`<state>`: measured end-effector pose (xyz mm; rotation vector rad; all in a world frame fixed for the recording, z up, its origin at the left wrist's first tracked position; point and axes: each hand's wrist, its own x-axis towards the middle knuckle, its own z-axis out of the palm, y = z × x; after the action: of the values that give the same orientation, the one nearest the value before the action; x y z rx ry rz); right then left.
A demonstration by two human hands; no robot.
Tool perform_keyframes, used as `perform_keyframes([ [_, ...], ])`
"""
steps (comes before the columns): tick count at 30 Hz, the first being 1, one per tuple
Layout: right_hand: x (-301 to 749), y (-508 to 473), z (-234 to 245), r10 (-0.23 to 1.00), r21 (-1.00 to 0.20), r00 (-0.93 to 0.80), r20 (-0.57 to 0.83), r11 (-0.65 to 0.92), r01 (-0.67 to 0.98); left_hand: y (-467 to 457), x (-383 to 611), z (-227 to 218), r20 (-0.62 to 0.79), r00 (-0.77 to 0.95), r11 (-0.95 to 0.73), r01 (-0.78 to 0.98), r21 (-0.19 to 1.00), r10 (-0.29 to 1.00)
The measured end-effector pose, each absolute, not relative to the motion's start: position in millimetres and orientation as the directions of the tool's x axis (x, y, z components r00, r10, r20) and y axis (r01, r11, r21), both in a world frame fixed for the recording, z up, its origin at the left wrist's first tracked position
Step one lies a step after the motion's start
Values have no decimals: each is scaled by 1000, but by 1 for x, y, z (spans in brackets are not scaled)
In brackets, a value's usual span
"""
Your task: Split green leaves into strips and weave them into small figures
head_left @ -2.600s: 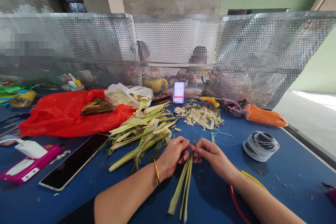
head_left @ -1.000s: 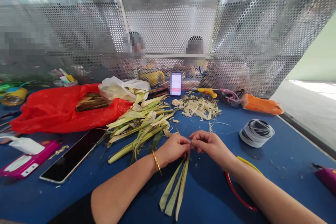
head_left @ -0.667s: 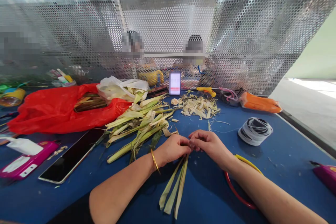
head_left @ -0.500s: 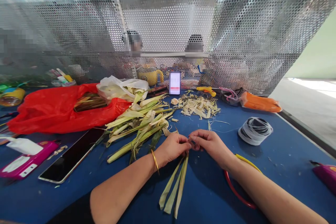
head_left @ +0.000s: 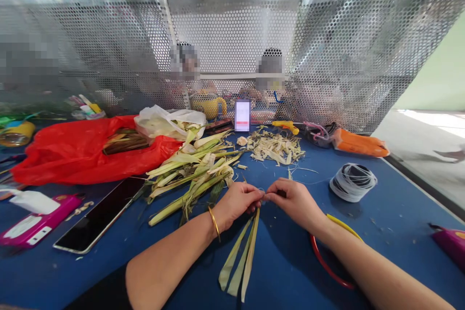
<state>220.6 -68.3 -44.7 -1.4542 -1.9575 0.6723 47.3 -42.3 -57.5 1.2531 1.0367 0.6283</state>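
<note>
My left hand (head_left: 238,203) and my right hand (head_left: 296,203) meet fingertip to fingertip over the blue table (head_left: 399,247). Both are closed in a pinch on the top end of a small bunch of pale green leaf strips (head_left: 241,261), which trails toward me on the table. A thin pale thread seems to run between the fingertips. A gold bangle sits on my left wrist. Just left of my left hand lies a heap of green leaf stalks (head_left: 192,174).
A red plastic bag (head_left: 80,155) and a white bag (head_left: 169,123) lie at the back left. A phone (head_left: 100,223) and a pink case (head_left: 34,227) lie on the left. Leaf scraps (head_left: 276,147), a coil of cord (head_left: 353,181), and a perforated metal screen (head_left: 254,53) with people behind it.
The view has dropped slightly. My hands stay pinched together on the strips' top; the right hand has drawn a little to the right and the strips have shifted slightly.
</note>
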Motion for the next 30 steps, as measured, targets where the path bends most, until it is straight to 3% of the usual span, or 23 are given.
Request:
perform_keyframes([
  [13,222,-69,-45,944,-697,-229,238,330,637,-42,47,-57,-300,382,283,102,954,874],
  [23,221,-75,-37,892,-659,-400,212,432,615,-41,47,-55,-312,341,311,60,949,887],
  [25,222,-74,-37,919,-675,-326,223,386,629,-41,46,-53,-300,339,289,82,954,892],
  [28,222,-71,-39,969,-790,-170,180,245,562,-42,46,-48,-272,373,240,132,962,887],
  [30,220,-70,-42,973,-860,-210,97,188,475,-44,47,-44,-248,406,205,146,968,880],
])
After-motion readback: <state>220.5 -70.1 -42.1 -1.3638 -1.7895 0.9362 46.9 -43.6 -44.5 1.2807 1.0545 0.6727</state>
